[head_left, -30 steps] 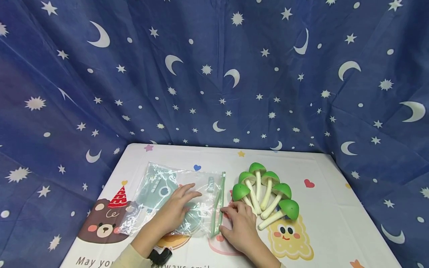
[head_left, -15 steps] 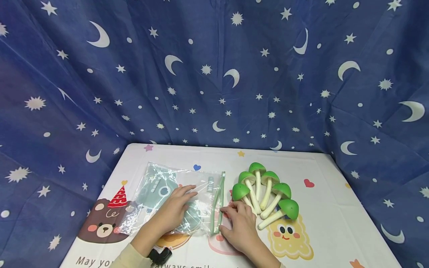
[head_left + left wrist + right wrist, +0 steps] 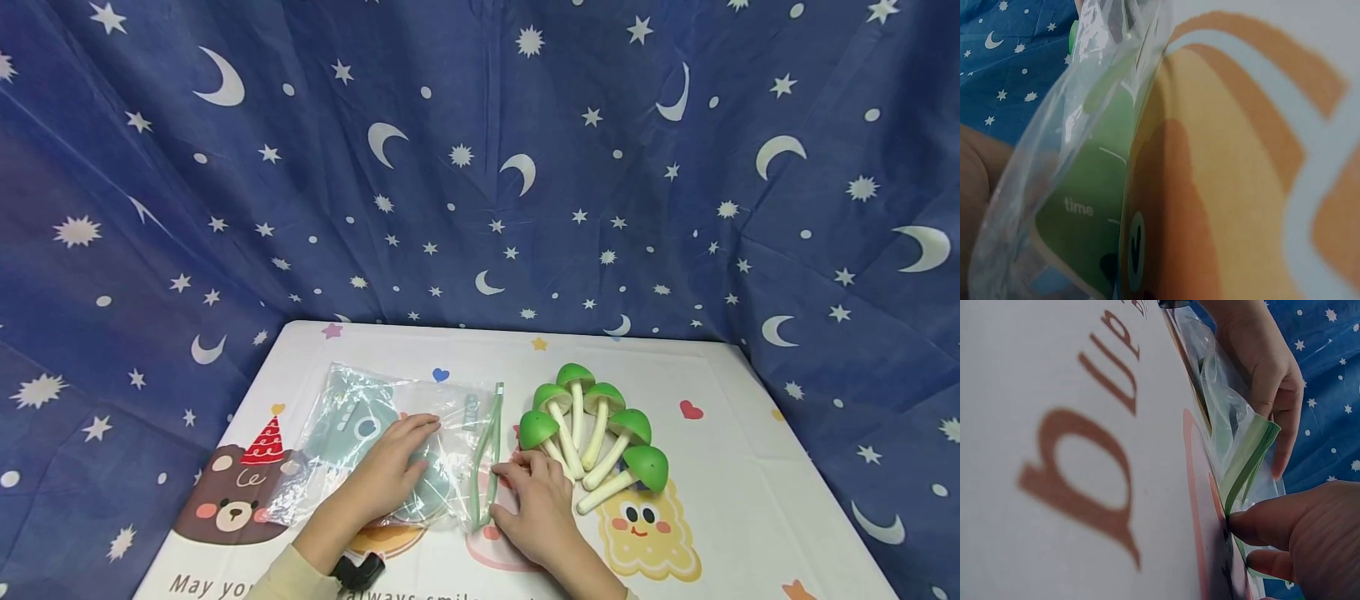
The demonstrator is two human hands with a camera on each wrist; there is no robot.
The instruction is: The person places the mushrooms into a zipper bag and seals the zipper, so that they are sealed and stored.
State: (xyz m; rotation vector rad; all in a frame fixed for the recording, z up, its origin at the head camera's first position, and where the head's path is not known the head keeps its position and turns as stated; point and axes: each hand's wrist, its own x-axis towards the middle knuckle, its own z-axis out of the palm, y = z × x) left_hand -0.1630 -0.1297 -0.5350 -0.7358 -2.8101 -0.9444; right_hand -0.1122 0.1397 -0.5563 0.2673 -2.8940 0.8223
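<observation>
A clear zip bag (image 3: 465, 417) with green print lies flat on the table, its green zip edge (image 3: 496, 417) facing right. My left hand (image 3: 382, 475) lies over the middle of the bag, fingers relaxed and holding nothing. At the lower part of the zip edge, my right hand (image 3: 536, 504) touches the green strip with thumb and index fingertips, which stand apart. The right wrist view shows the green strip (image 3: 1250, 456) raised at its near corner, just above the right thumb (image 3: 1266, 522). Printed film (image 3: 1085, 206) stands up from the table in the left wrist view.
Several toy mushrooms with green caps (image 3: 630, 425) and pale stems are grouped right of the bag, close beside my right hand. The white patterned tablecloth (image 3: 720, 417) extends to the right. A blue starry curtain (image 3: 465, 167) stands behind the table.
The left hand's fingers have drawn slightly back to the left and come together over the bag. My right hand and the mushrooms have stayed in place.
</observation>
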